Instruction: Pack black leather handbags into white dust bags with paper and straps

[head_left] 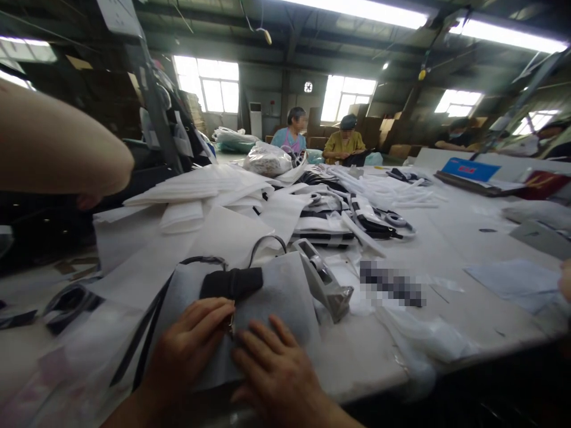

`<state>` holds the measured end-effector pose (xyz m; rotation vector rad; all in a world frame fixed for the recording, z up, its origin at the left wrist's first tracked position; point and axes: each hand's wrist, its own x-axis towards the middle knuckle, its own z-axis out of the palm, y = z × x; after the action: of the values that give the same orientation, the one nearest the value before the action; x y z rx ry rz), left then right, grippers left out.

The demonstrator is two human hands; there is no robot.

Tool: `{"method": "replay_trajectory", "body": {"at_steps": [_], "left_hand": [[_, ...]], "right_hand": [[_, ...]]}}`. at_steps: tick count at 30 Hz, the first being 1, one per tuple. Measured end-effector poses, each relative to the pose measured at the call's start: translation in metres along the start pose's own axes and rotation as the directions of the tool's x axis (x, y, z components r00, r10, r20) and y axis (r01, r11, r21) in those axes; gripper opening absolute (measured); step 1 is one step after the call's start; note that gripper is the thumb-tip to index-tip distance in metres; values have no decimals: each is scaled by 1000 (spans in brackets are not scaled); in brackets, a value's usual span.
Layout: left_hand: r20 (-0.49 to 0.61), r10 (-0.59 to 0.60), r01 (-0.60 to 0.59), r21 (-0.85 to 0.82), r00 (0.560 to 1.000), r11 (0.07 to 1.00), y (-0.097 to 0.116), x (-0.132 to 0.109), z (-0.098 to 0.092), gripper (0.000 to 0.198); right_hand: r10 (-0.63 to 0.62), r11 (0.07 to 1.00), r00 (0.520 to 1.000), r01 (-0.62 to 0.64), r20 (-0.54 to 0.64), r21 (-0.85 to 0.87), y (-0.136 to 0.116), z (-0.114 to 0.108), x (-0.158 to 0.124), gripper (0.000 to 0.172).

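A bag (147,333) with black straps lies in front of me, covered by a whitish foam sheet (285,285). A black folded piece (232,284) rests on top, and thin dark handles loop out at the far side. My left hand (191,339) has its fingers drawn together at a small shiny metal clip (231,324), just below the black piece. With fingers spread, my right hand (276,371) lies flat on the foam sheet beside it. A grey tape dispenser (323,279) stands against the sheet's right edge.
Stacked white foam sheets (178,184) and black-and-white wrapped bags (325,226) cover the table's middle. Plastic film (428,333) hangs near the front edge. A co-worker's arm (62,137) reaches in at left; another person's hand (565,279) shows at right. Two people sit across.
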<state>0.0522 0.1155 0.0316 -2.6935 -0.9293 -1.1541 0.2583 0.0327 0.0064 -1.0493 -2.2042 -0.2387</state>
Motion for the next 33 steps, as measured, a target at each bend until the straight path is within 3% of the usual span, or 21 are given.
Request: {"method": "replay_trajectory", "body": {"at_steps": [7, 19, 26, 30, 33], "left_hand": [[64, 80, -87, 109, 995, 990, 11, -13, -4, 25], [263, 71, -133, 226, 962, 965, 15, -11, -11, 37], [322, 110, -176, 181, 940, 968, 9, -12, -15, 33], [316, 58, -97, 107, 947, 990, 4, -16, -11, 30], [319, -44, 23, 69, 947, 997, 2, -16, -7, 30]], "right_hand": [[32, 998, 999, -33, -14, -51, 14, 23, -10, 29], [-15, 1000, 1000, 15, -14, -20, 16, 20, -8, 30], [-59, 998, 992, 59, -111, -2, 18, 20, -10, 27], [-64, 998, 992, 65, -110, 4, 17, 22, -11, 24], [-76, 997, 989, 77, -125, 0, 16, 23, -12, 25]]}}
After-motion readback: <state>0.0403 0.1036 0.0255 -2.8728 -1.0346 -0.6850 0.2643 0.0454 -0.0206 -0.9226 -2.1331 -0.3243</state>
